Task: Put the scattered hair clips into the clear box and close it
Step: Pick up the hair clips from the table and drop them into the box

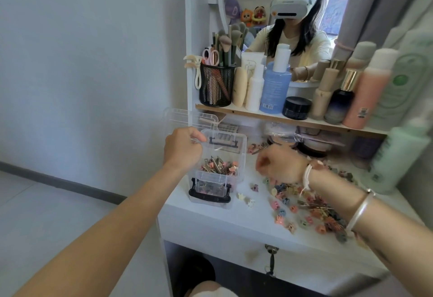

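At the near right of the white table (210, 221), loose hair clips (304, 210) lie spread in a wide patch: small claw clips in pink, orange, blue and cream, with some thin metal ones among them. The right forearm crosses above this patch, wearing a silver bangle (360, 210) and a white cord bracelet (307, 177) at the wrist. A few stray clips (246, 199) lie apart, between the patch and the box.

The clear box (218, 179) stands on the left part of the table, near its left edge. It is see-through, with a black latch (209, 194) on its near end, and a heap of clips (220, 166) lies inside. Its lid (187, 118) stands open on the far-left side.

The left hand (184, 149) grips the box's far-left rim, fingers curled, thumb over the edge. The right hand (278, 167) hovers just right of the box, above the table, with its fingers curled inward. It is blurred, so whether it holds a clip cannot be told.

Farther back, a shelf (234, 110) carries a black mesh cup (216, 85) of brushes, a blue bottle (275, 88) and a black jar (296, 108).
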A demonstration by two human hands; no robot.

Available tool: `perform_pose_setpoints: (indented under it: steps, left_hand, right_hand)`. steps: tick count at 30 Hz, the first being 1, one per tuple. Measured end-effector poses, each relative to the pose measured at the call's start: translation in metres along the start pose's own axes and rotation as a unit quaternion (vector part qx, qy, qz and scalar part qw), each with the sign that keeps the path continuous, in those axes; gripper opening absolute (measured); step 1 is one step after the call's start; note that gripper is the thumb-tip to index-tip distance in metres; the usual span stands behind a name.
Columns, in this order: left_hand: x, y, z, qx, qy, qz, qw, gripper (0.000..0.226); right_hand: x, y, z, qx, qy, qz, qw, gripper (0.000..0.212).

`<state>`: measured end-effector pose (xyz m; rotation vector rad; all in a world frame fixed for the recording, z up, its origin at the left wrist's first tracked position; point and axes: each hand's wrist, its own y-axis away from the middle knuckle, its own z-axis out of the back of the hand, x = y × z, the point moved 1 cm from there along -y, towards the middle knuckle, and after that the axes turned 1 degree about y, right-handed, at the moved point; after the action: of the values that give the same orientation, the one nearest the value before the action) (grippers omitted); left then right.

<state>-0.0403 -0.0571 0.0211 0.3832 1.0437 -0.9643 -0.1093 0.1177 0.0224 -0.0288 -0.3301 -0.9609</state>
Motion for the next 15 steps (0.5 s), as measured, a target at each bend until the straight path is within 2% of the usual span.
perform_pose_setpoints:
  steps: [1,4,6,12,15]
  left_hand:
    - [0.000,0.000,0.000,0.000,0.001,0.000,1.000,0.028]
    - [0.000,0.002,0.000,-0.005,0.003,-0.002,1.000,0.028]
    - [0.000,0.003,0.001,-0.006,0.005,-0.002,1.000,0.028]
    - [0.000,0.003,0.001,-0.006,0.006,-0.002,1.000,0.029]
    - [0.001,0.004,0.002,-0.007,0.005,-0.001,1.000,0.029]
  right_hand:
    - [0.000,0.001,-0.009,0.019,-0.001,-0.006,1.000,0.013]
    - [0.009,0.004,-0.025,0.083,-0.027,-0.010,0.996,0.035]
    - [0.016,0.003,-0.031,0.092,-0.004,0.008,0.996,0.040]
    - [0.023,0.005,-0.036,0.068,-0.017,0.040,0.997,0.016]
    - [0.017,0.001,-0.023,0.016,0.005,0.037,0.999,0.018]
